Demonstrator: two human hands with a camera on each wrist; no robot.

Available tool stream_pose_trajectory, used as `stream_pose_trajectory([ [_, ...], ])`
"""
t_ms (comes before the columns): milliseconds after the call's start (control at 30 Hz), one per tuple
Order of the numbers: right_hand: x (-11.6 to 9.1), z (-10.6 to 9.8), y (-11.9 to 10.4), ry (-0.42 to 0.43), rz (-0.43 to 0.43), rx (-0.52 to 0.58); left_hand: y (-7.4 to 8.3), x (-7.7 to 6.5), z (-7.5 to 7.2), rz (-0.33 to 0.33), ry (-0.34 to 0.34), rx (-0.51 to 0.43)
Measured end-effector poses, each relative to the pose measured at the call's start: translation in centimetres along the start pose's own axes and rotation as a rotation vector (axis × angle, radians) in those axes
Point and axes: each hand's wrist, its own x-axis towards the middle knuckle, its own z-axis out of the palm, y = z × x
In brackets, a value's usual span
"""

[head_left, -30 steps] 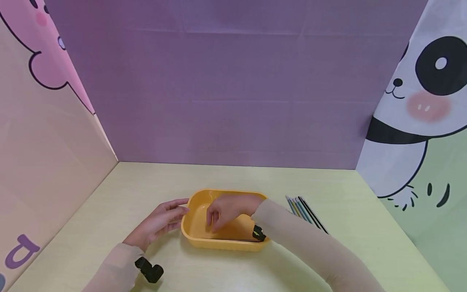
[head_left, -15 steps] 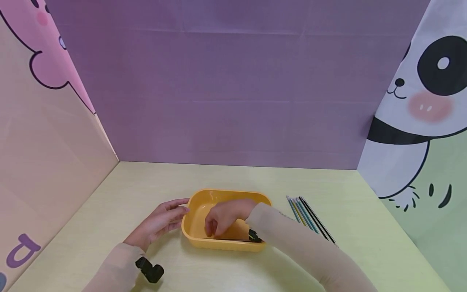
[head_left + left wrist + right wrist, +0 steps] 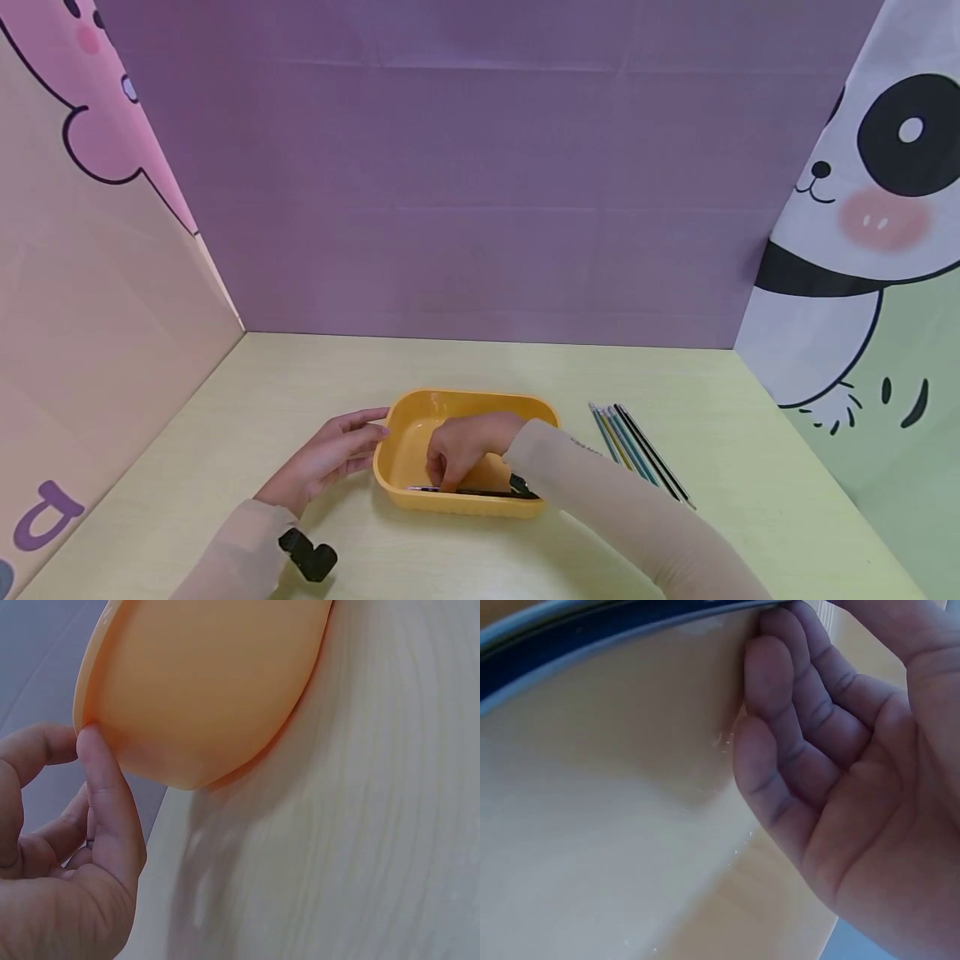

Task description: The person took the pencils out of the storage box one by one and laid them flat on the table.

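Note:
A yellow plastic tray [image 3: 407, 429] with rounded corners sits on the table. My left hand [image 3: 330, 454] is at its left end; in the left wrist view, thumb and forefinger pinch the tray's rim [image 3: 85, 694]. My right hand [image 3: 463, 446] reaches down inside the tray, its fingers curled. It pinches a slim dark pencil [image 3: 483, 492] that lies along the near wall, with a pale tip showing at the left. In the right wrist view, the dark pencil [image 3: 607, 637] crosses the top, and the fingertips of the hand [image 3: 870, 772] meet it; the thumb's tip is out of frame.
Several pencils [image 3: 637, 450], bluish, yellow and black, lie side by side on the pale table [image 3: 360, 362] right of the tray, partly behind the right sleeve [image 3: 615, 500]. A purple backdrop [image 3: 480, 183] stands behind; printed panels flank both sides.
My right hand has lowered toward the tray's near wall, and the pencil's pale tip now shows left of its fingers. My left hand stays at the rim.

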Motion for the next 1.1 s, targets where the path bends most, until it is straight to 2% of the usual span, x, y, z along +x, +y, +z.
stream_pose_trajectory([
  [400,0.0,-0.2,0.3,0.001,-0.037,0.010,-0.1,0.1,-0.2,-0.021,0.018,0.006],
  [700,-0.1,-0.9,0.6,0.057,-0.063,0.010,-0.1,0.3,-0.2,-0.015,0.011,0.005],
  [1100,-1.5,-2.6,1.3,0.174,-0.084,0.101,-0.2,0.2,-0.2,-0.011,0.004,0.015],
])
